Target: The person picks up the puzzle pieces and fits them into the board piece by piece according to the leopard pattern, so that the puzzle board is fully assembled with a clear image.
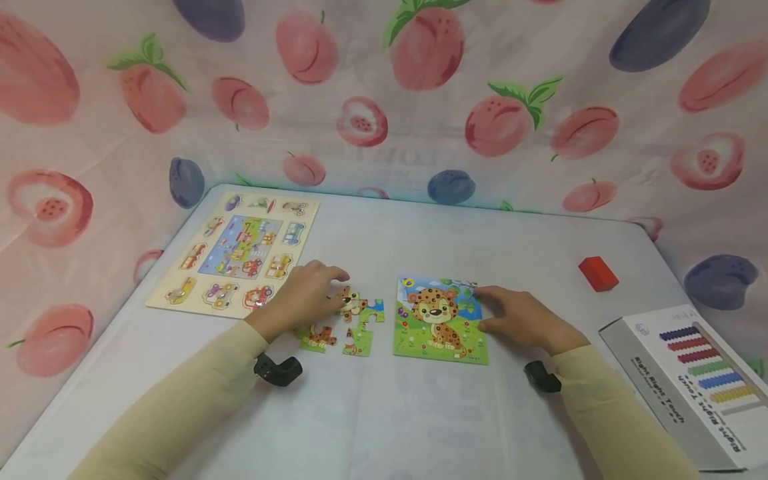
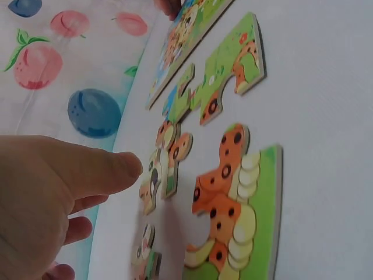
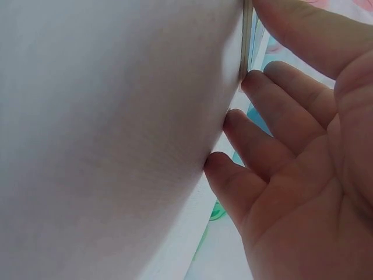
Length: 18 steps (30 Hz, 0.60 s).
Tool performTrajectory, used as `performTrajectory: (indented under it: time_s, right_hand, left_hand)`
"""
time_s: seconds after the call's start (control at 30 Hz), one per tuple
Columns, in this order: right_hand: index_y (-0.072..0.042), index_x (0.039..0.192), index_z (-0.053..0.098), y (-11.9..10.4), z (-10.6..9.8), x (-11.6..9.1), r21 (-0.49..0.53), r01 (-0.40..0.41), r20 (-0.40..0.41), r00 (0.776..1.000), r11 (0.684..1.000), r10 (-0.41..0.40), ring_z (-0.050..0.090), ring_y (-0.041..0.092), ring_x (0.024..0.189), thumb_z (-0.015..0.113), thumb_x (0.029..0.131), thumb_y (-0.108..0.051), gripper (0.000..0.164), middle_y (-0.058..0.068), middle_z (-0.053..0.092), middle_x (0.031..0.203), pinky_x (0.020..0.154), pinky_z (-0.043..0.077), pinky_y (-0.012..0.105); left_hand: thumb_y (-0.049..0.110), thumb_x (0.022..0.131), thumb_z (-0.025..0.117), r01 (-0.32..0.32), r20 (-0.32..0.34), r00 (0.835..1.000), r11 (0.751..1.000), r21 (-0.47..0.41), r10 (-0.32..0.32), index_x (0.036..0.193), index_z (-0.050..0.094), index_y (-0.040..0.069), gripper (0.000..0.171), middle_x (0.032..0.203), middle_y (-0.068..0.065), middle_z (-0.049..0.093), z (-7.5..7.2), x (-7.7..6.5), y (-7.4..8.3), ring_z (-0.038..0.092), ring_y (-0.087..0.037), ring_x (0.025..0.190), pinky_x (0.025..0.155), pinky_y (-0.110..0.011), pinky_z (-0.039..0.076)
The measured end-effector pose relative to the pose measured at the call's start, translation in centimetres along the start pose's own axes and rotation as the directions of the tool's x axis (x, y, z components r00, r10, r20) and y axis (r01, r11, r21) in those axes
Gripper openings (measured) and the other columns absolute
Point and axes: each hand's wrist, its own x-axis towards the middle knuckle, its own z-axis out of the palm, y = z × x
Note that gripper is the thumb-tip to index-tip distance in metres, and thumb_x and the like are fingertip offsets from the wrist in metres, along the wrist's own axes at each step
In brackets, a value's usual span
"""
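Note:
In the head view, a square leopard picture board (image 1: 414, 343) lies flat in the middle of the table. My right hand (image 1: 521, 319) rests at its right edge with fingertips and thumb touching it; the right wrist view shows those fingers (image 3: 247, 137) fairly straight. Left of the board lie several partly joined jigsaw pieces of a leopard. Over them hovers my left hand (image 1: 300, 293), fingers loosely bent, with no piece visible in its grasp. The left wrist view shows its thumb (image 2: 111, 172) extended above the face pieces (image 2: 169, 169), near a larger spotted paw section (image 2: 233, 230).
A wooden vehicle puzzle board (image 1: 192, 290) lies at the back left. To the right are a red block (image 1: 598, 274) and a white and grey box (image 1: 654, 373) with coloured strips pictured on it. Fruit-printed cloth (image 1: 408, 127) hangs behind the table.

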Motion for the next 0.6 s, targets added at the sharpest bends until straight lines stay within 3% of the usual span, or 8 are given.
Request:
performTrajectory:
  time_s: [0.6]
  right_hand:
    - [-0.009, 0.151, 0.045, 0.1, 0.0, 0.0, 0.012, 0.009, -0.001, 1.000, 1.000, -0.009, 0.032, 0.047, 0.140, 0.076, 0.089, -0.024, 0.071, 0.022, 0.039, 0.153, 0.109, 0.027, 0.064]
  left_hand:
    - [0.024, 0.086, 0.079, 0.030, -0.041, 0.999, 0.998, 0.054, -0.028, 0.123, 0.068, 0.006, 0.043, 0.115, -0.010, 0.068, -0.8, -1.6, -3.9, 0.056, -0.033, 0.112, 0.092, -0.052, 0.040]
